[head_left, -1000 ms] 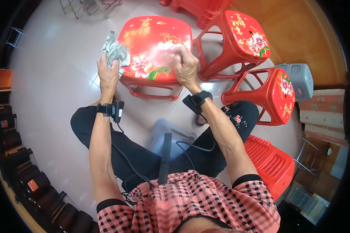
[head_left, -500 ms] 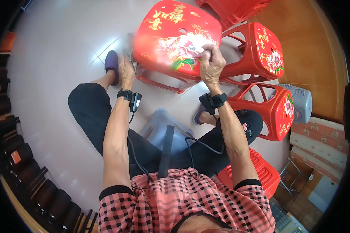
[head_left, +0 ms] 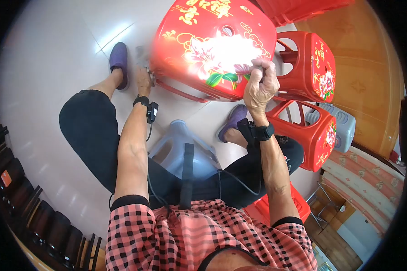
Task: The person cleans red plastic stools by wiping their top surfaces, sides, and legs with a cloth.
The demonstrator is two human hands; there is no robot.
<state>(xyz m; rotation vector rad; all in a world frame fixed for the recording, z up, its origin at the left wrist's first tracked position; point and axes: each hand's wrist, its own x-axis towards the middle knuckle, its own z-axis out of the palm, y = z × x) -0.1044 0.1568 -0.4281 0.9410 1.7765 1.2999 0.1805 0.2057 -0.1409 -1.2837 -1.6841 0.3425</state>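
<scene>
A red stool point(head_left: 181, 49) with a flower pattern and gold characters stands in front of me, bright glare on its seat. My left hand point(head_left: 144, 82) is low beside the stool's left side, closed round a greyish cloth point(head_left: 142, 56) that is blurred by motion. At the seat's near right edge is my right hand point(head_left: 262, 86), its fingers curled; whether anything is inside them is hidden. Both wrists carry black straps with small devices.
Two more red stools point(head_left: 323, 67) point(head_left: 319, 137) stand at the right, a grey stool point(head_left: 343, 126) behind them. A blue-grey stool point(head_left: 181, 149) is beneath me. Dark chairs point(head_left: 43, 217) line the lower left. Red plastic point(head_left: 298, 9) shows at the top.
The view has shifted, so the large stool appears bigger and higher. My left hand went from above the stool's left edge down to its side with the cloth. My right hand remains near the right edge.
</scene>
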